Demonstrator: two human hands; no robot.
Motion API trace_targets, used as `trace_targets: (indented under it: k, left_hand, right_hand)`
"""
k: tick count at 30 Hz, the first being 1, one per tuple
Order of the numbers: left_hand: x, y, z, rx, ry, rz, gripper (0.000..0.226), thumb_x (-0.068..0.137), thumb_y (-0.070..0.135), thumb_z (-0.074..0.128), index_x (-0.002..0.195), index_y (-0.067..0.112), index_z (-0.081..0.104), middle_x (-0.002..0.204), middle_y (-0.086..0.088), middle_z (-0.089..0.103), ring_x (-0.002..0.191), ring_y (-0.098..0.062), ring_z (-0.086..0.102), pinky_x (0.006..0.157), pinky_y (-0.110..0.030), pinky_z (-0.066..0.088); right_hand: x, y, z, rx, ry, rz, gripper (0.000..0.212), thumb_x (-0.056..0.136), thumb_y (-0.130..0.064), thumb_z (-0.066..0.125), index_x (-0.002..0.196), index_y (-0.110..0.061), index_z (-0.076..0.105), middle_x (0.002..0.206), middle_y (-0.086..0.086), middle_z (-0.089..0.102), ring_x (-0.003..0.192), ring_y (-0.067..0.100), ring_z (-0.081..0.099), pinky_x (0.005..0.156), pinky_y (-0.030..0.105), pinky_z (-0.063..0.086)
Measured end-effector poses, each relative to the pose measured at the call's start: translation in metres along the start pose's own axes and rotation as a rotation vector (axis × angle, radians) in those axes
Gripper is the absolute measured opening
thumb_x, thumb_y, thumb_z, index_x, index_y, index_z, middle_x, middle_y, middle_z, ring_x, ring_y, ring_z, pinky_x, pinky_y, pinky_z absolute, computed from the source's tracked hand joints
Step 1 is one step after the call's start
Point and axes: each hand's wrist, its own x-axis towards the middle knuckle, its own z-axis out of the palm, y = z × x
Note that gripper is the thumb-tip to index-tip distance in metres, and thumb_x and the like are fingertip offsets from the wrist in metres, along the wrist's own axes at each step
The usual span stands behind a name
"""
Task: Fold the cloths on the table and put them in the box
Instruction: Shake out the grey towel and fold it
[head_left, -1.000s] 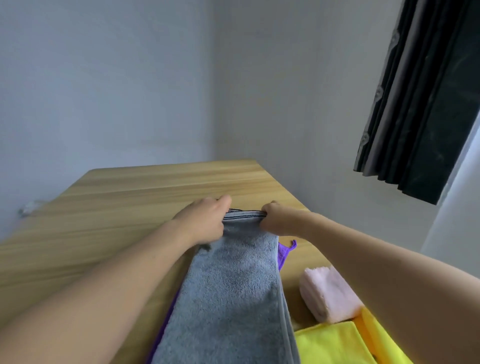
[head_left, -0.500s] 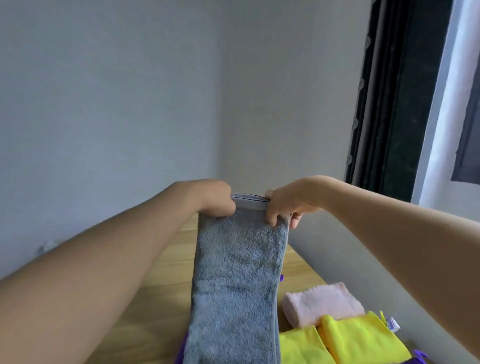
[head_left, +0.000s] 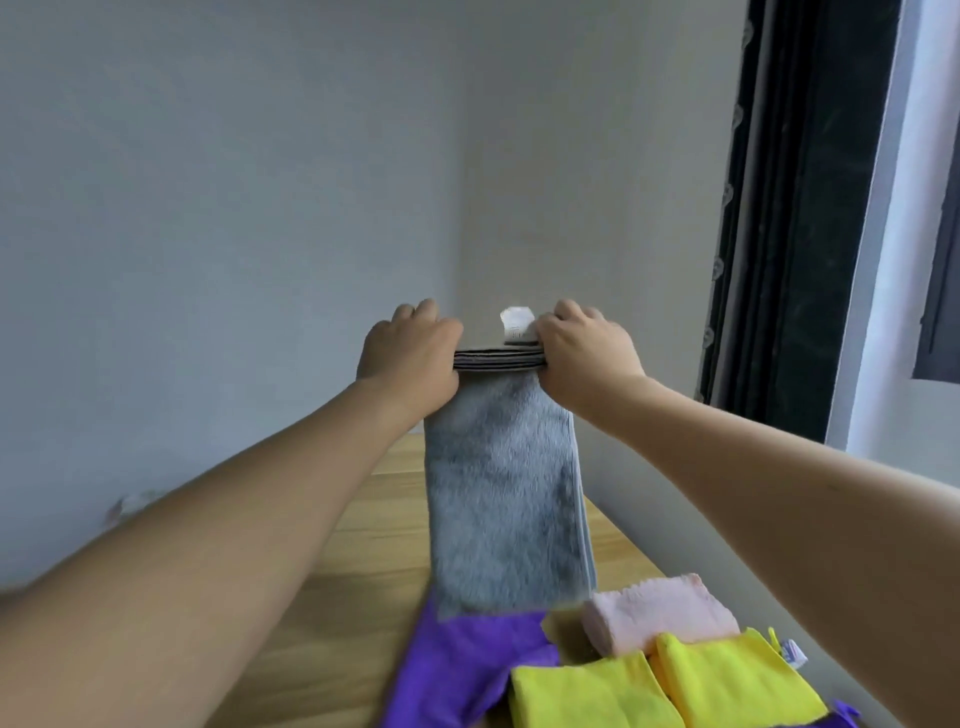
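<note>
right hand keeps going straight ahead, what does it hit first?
Probably the wall. Right hand, gripping the grey cloth, points at the room corner with nothing visible between, though depth is unclear.

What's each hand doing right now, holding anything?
Left hand: grips the top edge of the grey cloth, left corner.
Right hand: grips the same edge, right corner; the cloth hangs down.

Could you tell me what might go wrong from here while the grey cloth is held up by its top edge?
The grey cloth is gripped only at its stacked top edge by the left hand and right hand, so the layers may slip out of line. Its hanging end could drag the purple cloth or nudge the pink cloth.
</note>
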Motion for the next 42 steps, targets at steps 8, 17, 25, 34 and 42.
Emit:
trace_targets:
  k: [8,17,25,34,42]
  left_hand:
    - [-0.032,0.013,-0.007,-0.050,-0.199,0.092,0.018,0.070,0.009,0.052,0.067,0.017,0.037,0.074,0.001,0.050,0.073,-0.025,0.048,0.056,-0.029,0.029]
    - [-0.157,0.047,0.044,-0.577,-1.486,0.005,0.036,0.084,0.008,0.068,0.118,0.011,0.056,0.113,-0.010,0.066,0.101,-0.030,0.066,0.065,-0.026,0.055]
    - [-0.170,0.006,0.111,-0.880,-1.158,-0.383,0.012,0.090,0.022,0.065,0.098,0.017,0.058,0.091,-0.006,0.064,0.070,-0.018,0.061,0.055,-0.022,0.047]
    - [-0.193,0.006,0.215,-0.773,-0.772,-0.729,0.014,0.082,0.030,0.063,0.081,0.016,0.062,0.088,-0.008,0.064,0.087,-0.026,0.059,0.070,-0.030,0.041]
    - [-0.184,-0.006,0.243,-0.629,-0.761,-0.692,0.032,0.082,0.032,0.051,0.108,0.012,0.050,0.115,-0.014,0.057,0.108,-0.033,0.054,0.080,-0.037,0.044]
  right_hand:
    - [-0.032,0.003,0.007,0.076,-0.349,-0.066,0.006,0.082,-0.015,0.050,0.077,-0.019,0.048,0.086,0.001,0.049,0.081,0.026,0.052,0.061,0.028,0.036]
    - [-0.131,-0.032,0.061,0.104,-1.368,-0.197,0.025,0.078,-0.033,0.072,0.083,-0.027,0.048,0.093,0.013,0.070,0.070,0.026,0.063,0.066,0.028,0.050]
    - [-0.118,-0.035,0.110,0.272,-1.155,-0.035,0.030,0.079,-0.028,0.073,0.097,-0.021,0.049,0.087,0.002,0.056,0.072,0.023,0.057,0.054,0.026,0.041]
    - [-0.120,-0.060,0.209,0.420,-0.854,0.087,0.017,0.084,-0.009,0.041,0.096,-0.020,0.047,0.114,0.007,0.055,0.095,0.024,0.049,0.073,0.030,0.036]
    - [-0.121,-0.065,0.250,0.415,-0.984,0.106,0.034,0.082,-0.018,0.046,0.115,-0.023,0.045,0.111,0.003,0.055,0.098,0.024,0.055,0.078,0.034,0.046]
